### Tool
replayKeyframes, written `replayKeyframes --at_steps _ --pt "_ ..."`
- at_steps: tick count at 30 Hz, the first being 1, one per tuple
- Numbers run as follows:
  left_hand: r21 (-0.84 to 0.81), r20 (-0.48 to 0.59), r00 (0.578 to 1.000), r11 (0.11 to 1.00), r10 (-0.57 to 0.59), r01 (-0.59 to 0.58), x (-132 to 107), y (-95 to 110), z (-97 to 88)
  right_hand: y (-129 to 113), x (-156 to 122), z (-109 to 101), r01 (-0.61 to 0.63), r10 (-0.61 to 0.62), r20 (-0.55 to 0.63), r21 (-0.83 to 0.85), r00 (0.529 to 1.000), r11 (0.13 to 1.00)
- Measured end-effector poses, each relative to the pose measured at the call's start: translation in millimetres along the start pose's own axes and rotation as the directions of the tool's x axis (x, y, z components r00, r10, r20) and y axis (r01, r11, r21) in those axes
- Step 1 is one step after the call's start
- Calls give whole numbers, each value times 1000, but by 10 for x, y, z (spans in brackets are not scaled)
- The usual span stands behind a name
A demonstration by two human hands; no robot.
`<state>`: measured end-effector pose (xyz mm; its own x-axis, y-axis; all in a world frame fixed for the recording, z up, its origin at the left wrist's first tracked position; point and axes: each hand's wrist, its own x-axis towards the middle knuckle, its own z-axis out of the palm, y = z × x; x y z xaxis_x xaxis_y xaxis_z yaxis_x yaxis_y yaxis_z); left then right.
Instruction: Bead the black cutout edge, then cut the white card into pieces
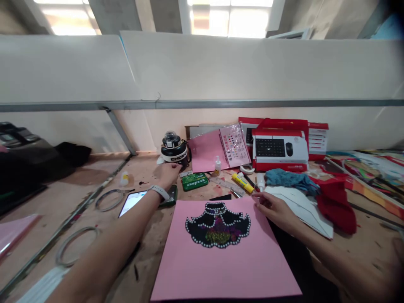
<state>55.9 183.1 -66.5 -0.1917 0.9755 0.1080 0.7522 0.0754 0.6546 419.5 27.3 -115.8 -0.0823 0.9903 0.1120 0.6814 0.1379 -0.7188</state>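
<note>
My left hand (pixel 170 173) reaches forward to the foot of a black and white water bottle (pixel 171 148). Its fingers curl together; what they hold, if anything, is hidden. By the top right corner of a pink sheet (pixel 221 269), my right hand (pixel 274 207) has thumb and fingers drawn together in a pinch, and anything between them is too small to make out. On the sheet lies a black collar-shaped piece (pixel 218 227) edged with white pearl-like beads, with purple and yellow-green decoration in its middle.
A green case (pixel 195 182), small clear bottle (pixel 217 165), yellow glue tube (pixel 242 183) and ruler (pixel 225 184) lie beyond the sheet. Keyboard boxes (pixel 280 150) stand against the partition (pixel 221 71). A lit phone (pixel 131 202) lies under my left forearm; blue cloth (pixel 290 180) is at right.
</note>
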Motion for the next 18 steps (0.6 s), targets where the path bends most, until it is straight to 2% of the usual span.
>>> replayKeyframes --at_steps 7,14,18 --pt "-20 -11 999 999 -35 35 -11 42 50 -115 -151 -7 54 -53 -48 24 997 998" --pt "-2 -17 999 999 -45 45 2 61 24 -361 -320 35 -38 18 150 134 989 990" --pt "8 -2 999 999 -44 44 7 61 5 -527 -481 -14 -28 16 259 41 966 999"
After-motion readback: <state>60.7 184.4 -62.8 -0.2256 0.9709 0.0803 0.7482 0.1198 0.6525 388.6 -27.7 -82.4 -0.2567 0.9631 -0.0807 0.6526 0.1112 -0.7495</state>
